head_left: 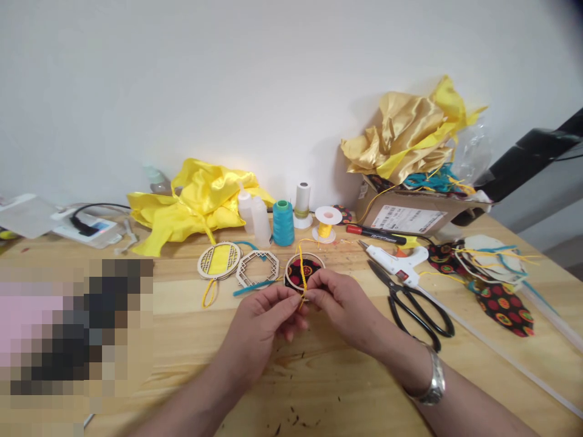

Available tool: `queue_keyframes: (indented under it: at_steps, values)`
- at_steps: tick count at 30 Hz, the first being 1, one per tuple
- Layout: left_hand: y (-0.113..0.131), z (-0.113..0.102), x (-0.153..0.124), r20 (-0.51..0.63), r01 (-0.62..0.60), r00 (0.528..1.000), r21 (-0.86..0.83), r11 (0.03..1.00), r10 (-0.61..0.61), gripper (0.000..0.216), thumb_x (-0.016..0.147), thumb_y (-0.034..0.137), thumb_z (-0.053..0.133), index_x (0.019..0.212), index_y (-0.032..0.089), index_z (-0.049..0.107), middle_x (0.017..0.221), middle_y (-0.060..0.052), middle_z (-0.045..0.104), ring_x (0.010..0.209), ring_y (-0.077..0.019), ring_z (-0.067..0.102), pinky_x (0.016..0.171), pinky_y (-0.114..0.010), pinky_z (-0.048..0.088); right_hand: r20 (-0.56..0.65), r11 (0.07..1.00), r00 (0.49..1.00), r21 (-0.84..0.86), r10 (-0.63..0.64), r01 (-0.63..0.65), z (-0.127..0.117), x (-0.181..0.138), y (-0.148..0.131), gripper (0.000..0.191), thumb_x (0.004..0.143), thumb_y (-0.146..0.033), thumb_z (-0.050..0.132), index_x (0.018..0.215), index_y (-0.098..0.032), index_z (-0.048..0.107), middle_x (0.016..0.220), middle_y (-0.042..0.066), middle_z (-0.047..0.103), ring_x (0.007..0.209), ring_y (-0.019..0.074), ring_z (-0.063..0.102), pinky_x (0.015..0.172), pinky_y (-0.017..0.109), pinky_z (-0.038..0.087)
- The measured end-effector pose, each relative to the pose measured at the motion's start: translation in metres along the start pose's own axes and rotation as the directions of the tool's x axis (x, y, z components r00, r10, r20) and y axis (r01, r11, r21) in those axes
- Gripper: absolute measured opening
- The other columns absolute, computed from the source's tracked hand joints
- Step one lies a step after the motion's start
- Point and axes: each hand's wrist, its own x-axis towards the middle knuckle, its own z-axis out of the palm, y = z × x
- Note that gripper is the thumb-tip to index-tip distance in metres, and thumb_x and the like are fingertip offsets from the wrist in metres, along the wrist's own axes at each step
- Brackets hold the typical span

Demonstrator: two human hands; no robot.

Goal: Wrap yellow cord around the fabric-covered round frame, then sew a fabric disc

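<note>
Yellow cord (302, 267) runs down across a round wooden frame (324, 260) backed with dark red-and-orange patterned fabric (295, 274). My left hand (273, 309) pinches the lower end of this cord. From the other side, my right hand (334, 301) pinches the same cord, fingertips almost touching those of the left. The exact crossing of the cord between the fingers is too small to make out. Just left of the hands lie an octagonal lattice wooden frame (238, 272) with a teal cord (255, 287) and a round lattice piece (200, 263) with yellow fabric and a yellow loop.
Black scissors (405, 294) and a white glue gun (387, 260) lie right of my hands. Behind stand a teal thread cone (283, 224), a yellow cord spool (328, 215), white bottles (261, 221) and yellow satin (182, 206). A cardboard box (387, 209) holds gold fabric.
</note>
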Motion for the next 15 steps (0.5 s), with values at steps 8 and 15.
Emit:
queue_keyframes:
  at_steps: [8,15]
  values:
    - [0.0,0.0,-0.002,-0.055,-0.113,0.987,0.437,0.892,0.152,0.012,0.075,0.026,0.061,0.072,0.017,0.069,0.059,0.0,0.06,0.053,-0.0106,0.049,0.052,-0.022,0.038,-0.017,0.999,1.0,0.04,0.011,-0.01,0.0,0.001,-0.001,0.013,0.076,-0.014,0.052,0.064,-0.018,0.051,0.06,-0.004,0.05,0.058,0.0104,0.043,0.055,0.023,0.034]
    - [-0.014,-0.003,-0.007,0.294,-0.539,0.756,0.786,0.302,0.585,0.026,0.083,0.013,0.048,0.096,0.024,0.068,0.089,-0.006,0.065,0.084,-0.0177,0.059,0.075,-0.027,0.046,-0.032,0.994,0.998,0.092,0.062,-0.058,0.008,-0.001,0.002,0.01,0.078,-0.021,0.051,0.068,-0.018,0.052,0.064,-0.002,0.052,0.061,0.0115,0.045,0.057,0.024,0.037]
